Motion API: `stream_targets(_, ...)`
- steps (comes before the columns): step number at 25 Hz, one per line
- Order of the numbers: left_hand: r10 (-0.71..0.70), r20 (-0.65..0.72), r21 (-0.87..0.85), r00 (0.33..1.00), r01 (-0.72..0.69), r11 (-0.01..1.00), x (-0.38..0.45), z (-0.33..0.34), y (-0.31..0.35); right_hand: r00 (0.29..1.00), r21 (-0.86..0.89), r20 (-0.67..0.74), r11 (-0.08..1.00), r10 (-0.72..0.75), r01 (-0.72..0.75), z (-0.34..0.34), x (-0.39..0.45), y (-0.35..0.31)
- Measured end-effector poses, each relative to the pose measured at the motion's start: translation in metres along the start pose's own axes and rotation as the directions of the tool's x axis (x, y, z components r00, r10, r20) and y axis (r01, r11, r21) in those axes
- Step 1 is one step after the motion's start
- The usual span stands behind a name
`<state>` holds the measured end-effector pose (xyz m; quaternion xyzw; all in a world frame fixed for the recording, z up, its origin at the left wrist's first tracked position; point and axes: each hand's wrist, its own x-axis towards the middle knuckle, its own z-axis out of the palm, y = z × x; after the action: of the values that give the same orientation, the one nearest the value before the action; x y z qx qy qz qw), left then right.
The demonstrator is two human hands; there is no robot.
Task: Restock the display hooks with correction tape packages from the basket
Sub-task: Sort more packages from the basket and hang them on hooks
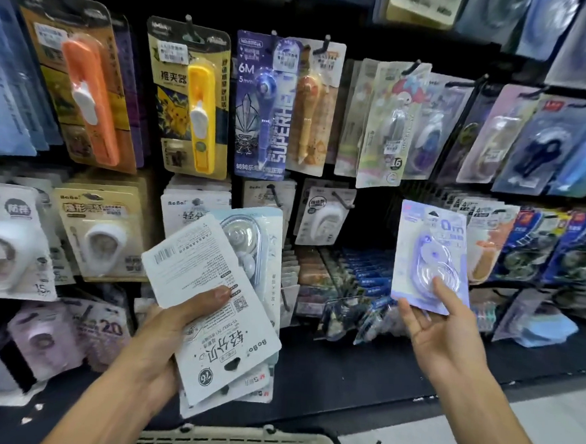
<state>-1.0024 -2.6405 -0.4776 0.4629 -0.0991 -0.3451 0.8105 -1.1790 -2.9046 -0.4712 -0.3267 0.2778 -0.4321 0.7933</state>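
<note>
The person is standing before a dark display wall hung with carded stationery on hooks. The left hand is gripping a fanned stack of white correction tape packages, thumb curled across the printed back of the front card and fingers wrapped behind; the stack is being held in front of the wall's lower middle rows, tilted, with the hang holes pointing down toward the basket. The right hand is holding up a single lilac correction tape package by its bottom edge, a fingertip pressing on the clear blister while the other fingers are supporting the card from behind; how the thumb lies cannot be told. This package is standing nearly upright, face toward the camera, just in front of a dark gap in the middle row, to the right of a hook carrying a white tape card and beside packed rows of orange and blue packages toward the wall's right edge. Along the top row, an orange clip dispenser, a yellow one and a blue pen-shaped tape are hanging. A pale plastic basket is showing at the bottom edge of the view, directly under the left forearm.
</note>
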Motion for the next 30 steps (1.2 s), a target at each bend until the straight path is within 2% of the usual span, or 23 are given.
stream_targets(7,-0.008,0.041,0.029,0.999,0.006,1.0,0.008,0.016,-0.016,0.983,-0.183,-0.116,0.976,-0.142,0.119,-0.017,0.018,-0.022)
stream_targets(9,-0.011,0.055,0.025,0.998,0.01,1.0,0.01,0.018,-0.02,0.983,-0.2,-0.125,0.974,-0.132,0.105,-0.02,0.021,-0.019)
stream_targets(11,-0.01,0.051,0.014,0.999,0.01,1.0,0.012,0.019,-0.021,0.986,-0.214,-0.155,0.977,-0.059,0.025,-0.021,0.025,-0.018)
stream_targets(15,-0.026,0.05,0.044,0.998,0.024,0.999,0.014,0.02,-0.021,0.945,-0.3,-0.218,0.905,0.242,-0.301,-0.017,0.02,0.006)
stream_targets(16,-0.036,0.058,0.059,0.998,0.032,0.998,0.014,0.021,-0.02,0.941,-0.332,-0.191,0.884,0.279,-0.329,-0.013,0.011,0.018)
stream_targets(18,-0.065,0.07,0.1,0.995,0.058,0.993,0.014,0.022,-0.02,0.941,-0.418,0.032,0.86,0.337,-0.294,0.0,-0.008,0.038)
stream_targets(20,-0.132,0.078,0.163,0.988,0.118,0.979,0.012,0.023,-0.023,0.865,-0.564,0.316,0.811,0.389,-0.158,0.017,-0.025,0.048)
stream_targets(21,-0.174,0.088,0.19,0.981,0.155,0.969,0.01,0.025,-0.026,0.823,-0.641,0.392,0.764,0.412,-0.078,0.025,-0.032,0.051)
stream_targets(22,-0.214,0.098,0.206,0.972,0.191,0.96,0.009,0.026,-0.028,0.806,-0.694,0.415,0.719,0.422,-0.019,0.031,-0.037,0.053)
stream_targets(24,-0.267,0.096,0.197,0.959,0.244,0.949,0.009,0.025,-0.031,0.833,-0.724,0.381,0.69,0.401,-0.001,0.038,-0.039,0.054)
stream_targets(30,-0.295,0.021,0.141,0.955,0.289,0.947,0.014,0.015,-0.031,0.915,-0.604,0.26,0.791,0.31,-0.096,0.042,-0.031,0.042)
